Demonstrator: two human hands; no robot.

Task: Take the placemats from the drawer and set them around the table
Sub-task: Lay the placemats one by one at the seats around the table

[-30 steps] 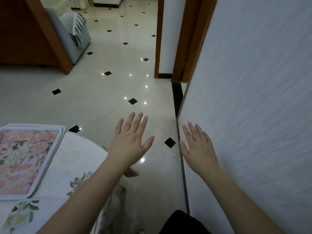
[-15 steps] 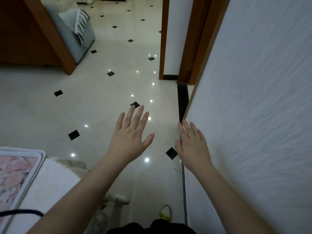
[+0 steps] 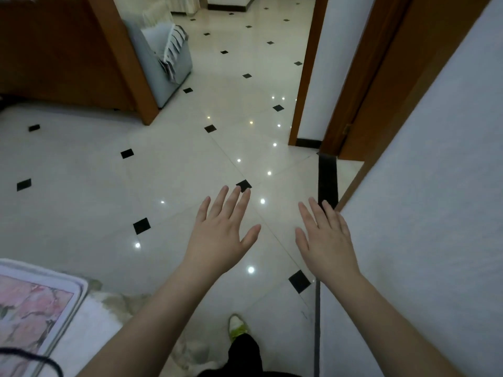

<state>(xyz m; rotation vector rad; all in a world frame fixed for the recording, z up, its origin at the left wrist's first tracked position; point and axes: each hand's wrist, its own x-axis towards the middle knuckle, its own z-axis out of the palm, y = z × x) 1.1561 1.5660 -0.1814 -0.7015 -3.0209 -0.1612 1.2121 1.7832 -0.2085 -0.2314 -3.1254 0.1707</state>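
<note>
Far left bottom: placemat (image 3: 32, 311) with pink floral print and pale border lies flat on the table (image 3: 89, 333), which has a white cloth; only its corner is in view. A dark cord (image 3: 35, 359) crosses the placemat's near edge.

Upper left: brown wooden cabinet (image 3: 54, 50), and past its edge a grey sofa (image 3: 168, 63) with a striped throw on the arm.

Centre: glossy pale tiled floor (image 3: 190, 148) with small black diamond insets and ceiling light reflections.

Left hand (image 3: 220, 235) is out in front over the floor, palm down, fingers straight and slightly spread, thumb out to the side, holding nothing. It is well apart from the placemat.

Below the hands: one shoe (image 3: 237, 325), pale with yellow-green, on the floor, with a dark trouser leg (image 3: 245, 355) above it.

Right hand (image 3: 325, 243) is level with the left one, palm down, fingers straight and close together, empty. It is just beside the white textured wall (image 3: 422, 213); can't tell if it touches it.

Beyond the right hand: a black floor strip (image 3: 328, 180) leads to a brown door frame (image 3: 367, 77), with another doorway opening left of it.

No drawer in view.
</note>
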